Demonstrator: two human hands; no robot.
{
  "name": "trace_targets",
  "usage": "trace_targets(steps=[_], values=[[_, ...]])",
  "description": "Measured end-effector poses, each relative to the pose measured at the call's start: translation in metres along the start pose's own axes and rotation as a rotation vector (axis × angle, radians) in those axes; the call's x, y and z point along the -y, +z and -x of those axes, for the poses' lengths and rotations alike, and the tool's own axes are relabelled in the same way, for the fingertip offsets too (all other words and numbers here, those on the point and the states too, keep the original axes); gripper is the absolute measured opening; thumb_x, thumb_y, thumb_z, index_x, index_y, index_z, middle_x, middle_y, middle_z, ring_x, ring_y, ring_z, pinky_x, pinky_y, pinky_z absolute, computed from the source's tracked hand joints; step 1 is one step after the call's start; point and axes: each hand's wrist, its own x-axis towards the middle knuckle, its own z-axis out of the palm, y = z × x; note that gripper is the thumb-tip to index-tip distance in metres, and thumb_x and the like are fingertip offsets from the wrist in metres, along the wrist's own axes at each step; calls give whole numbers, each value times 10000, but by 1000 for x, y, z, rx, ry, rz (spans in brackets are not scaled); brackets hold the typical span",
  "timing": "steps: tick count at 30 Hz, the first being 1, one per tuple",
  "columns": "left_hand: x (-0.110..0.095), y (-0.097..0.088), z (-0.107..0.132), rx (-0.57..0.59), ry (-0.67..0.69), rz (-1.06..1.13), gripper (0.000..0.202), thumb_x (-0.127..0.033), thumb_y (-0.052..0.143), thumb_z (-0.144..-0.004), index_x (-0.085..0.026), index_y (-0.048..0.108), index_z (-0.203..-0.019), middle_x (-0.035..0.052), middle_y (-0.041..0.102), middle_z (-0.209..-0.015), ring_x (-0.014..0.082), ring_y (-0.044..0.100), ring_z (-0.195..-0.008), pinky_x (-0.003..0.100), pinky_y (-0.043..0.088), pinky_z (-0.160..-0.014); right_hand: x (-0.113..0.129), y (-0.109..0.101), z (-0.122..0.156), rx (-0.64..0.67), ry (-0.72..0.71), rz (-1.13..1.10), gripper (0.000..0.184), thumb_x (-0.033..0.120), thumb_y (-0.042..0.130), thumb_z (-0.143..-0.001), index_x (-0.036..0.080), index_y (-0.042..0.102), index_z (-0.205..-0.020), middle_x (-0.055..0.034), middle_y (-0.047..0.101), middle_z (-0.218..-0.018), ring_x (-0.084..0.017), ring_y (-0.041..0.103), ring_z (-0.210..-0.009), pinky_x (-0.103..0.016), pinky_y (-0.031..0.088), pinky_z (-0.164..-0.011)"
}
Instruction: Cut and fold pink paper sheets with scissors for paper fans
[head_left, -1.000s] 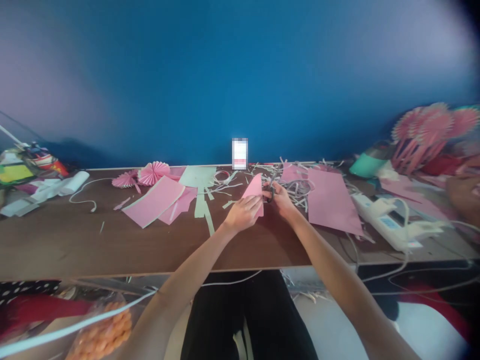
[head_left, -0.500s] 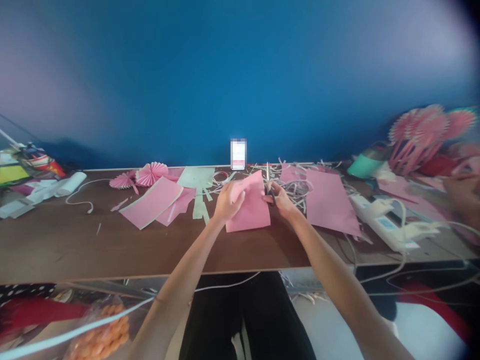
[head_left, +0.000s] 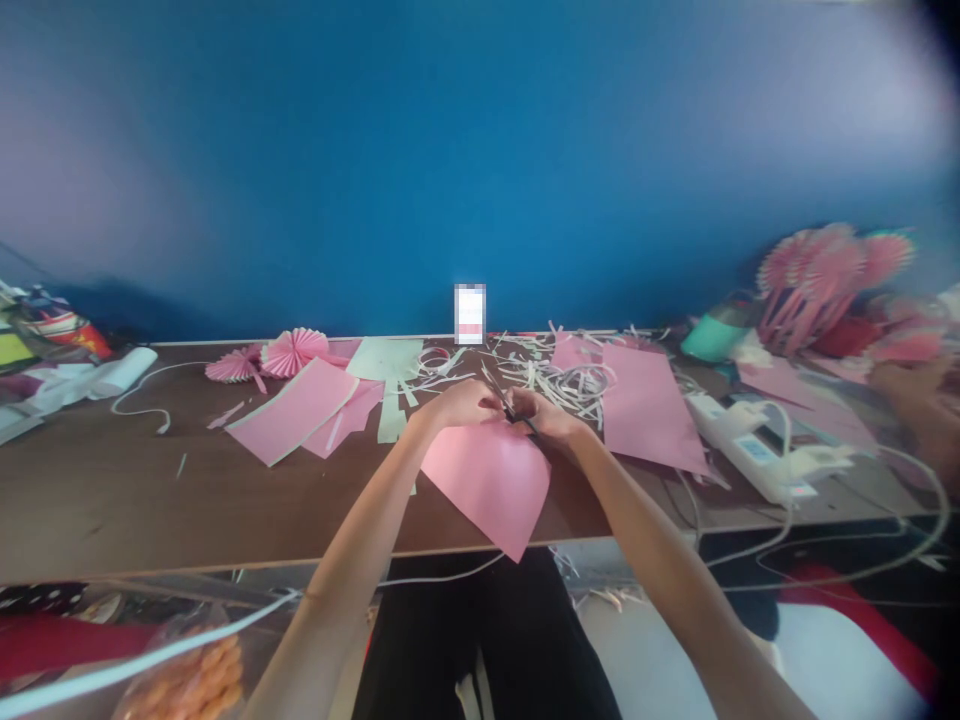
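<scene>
Centre of frame: both of my forearms reach up from the lower edge and meet over the near half of the brown table (head_left: 135, 480).

Left hand (head_left: 456, 404): knuckles up, fingers curled down and pinching the upper edge of the pink sheet (head_left: 491, 485).

The sheet hangs from this pinch towards me. Its lower corner points down past the table's front edge, just below centre.

Right hand (head_left: 546, 420): closed around the dark handles of the scissors (head_left: 507, 403), just right of the left hand. The blades point up and left, across the sheet's top edge. I cannot tell whether the blades are parted or together.

Behind the hands, a heap of pale paper strips (head_left: 559, 377) lies on the table.

Containers: at lower left, a clear bag (head_left: 187, 680) holds orange pieces, blurred. At upper right, a teal vessel (head_left: 716, 333) lies tilted beside pink paper fans (head_left: 821, 270); I cannot see its contents.

Right of centre: a large pink sheet (head_left: 649, 408) lies flat, and a white glue gun (head_left: 754, 452) with its cord lies just beside it.

Left of centre: more pink paper (head_left: 292, 412) and a pale green piece (head_left: 390, 360).

Far right edge: another person's hand (head_left: 919, 400), blurred.
</scene>
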Motion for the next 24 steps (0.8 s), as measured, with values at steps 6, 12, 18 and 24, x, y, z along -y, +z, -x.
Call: trace_targets(steps=[6,12,18,24], values=[[10,-4,7,53,-78,43,216,-299,529,-754,-181,689,-837,23,679,-825,137,570,-674,227,376,-574,0,-5,-2,-21,-8,-37,401,203,746,-587,211,448,-856,72,536,-638,-66,461,-523,-187,321,-499],[32,-2,26,2,-157,111,256,-382,530,-774,-177,671,-837,39,672,-866,164,582,-730,244,385,-600,-7,-14,-3,-134,-5,64,353,188,723,-590,211,469,-834,95,485,-579,-50,415,-480,-184,294,-481],[42,9,28,-138,-161,111,301,-449,551,-776,-182,682,-826,43,682,-860,185,598,-766,267,400,-658,-11,-11,-6,-181,49,141,539,282,745,-609,214,504,-1086,57,572,-642,-84,487,-515,-203,355,-492],[42,11,24,-207,-139,88,291,-444,572,-772,-172,675,-784,44,688,-818,182,600,-729,268,400,-634,-13,-13,-6,-177,28,192,609,291,735,-610,210,514,-1172,66,552,-597,-69,440,-465,-194,324,-449]])
